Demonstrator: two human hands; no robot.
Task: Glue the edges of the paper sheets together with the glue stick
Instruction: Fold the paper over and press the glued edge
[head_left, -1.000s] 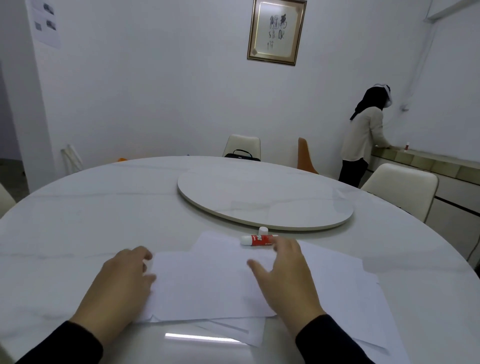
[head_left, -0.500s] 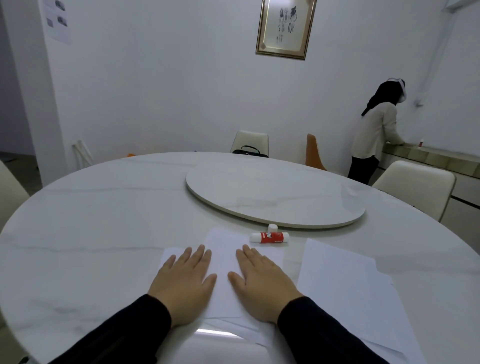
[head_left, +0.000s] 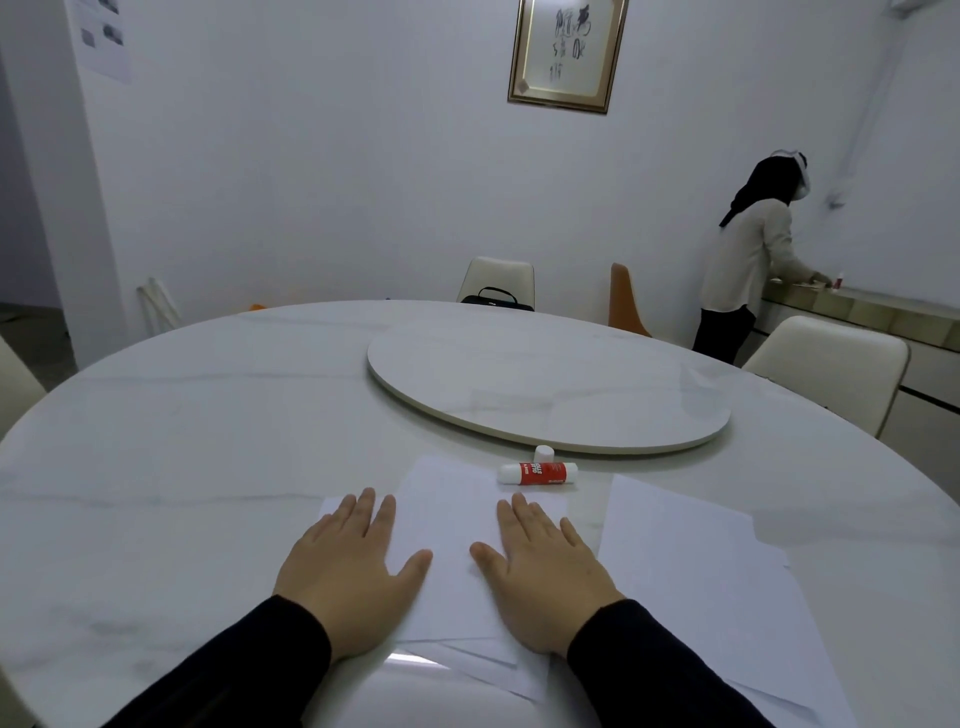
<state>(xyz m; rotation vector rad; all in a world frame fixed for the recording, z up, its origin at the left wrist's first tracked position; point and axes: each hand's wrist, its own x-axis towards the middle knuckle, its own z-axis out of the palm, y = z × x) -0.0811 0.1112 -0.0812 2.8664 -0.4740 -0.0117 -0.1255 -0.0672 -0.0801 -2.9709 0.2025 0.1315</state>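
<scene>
Pressing flat on overlapped paper sheets (head_left: 447, 525): left hand (head_left: 347, 574) and right hand (head_left: 545, 582), fingers straight, palms down, apart from each other. Sheets lie on white marble worktop (head_left: 208, 441), near edge. Second paper stack (head_left: 691, 582) just right of right hand. Glue stick (head_left: 537, 473), red label, lies on its side beyond sheets; white cap (head_left: 544, 452) stands just behind it, near turntable (head_left: 545, 395). No containers visible.

Big round marble table (head_left: 182, 426) with a lazy Susan (head_left: 545, 395) around 1 o'clock. Cream chairs (head_left: 501, 278) behind, framed calligraphy (head_left: 566, 52) at 12, someone (head_left: 748, 260) standing at 2.
</scene>
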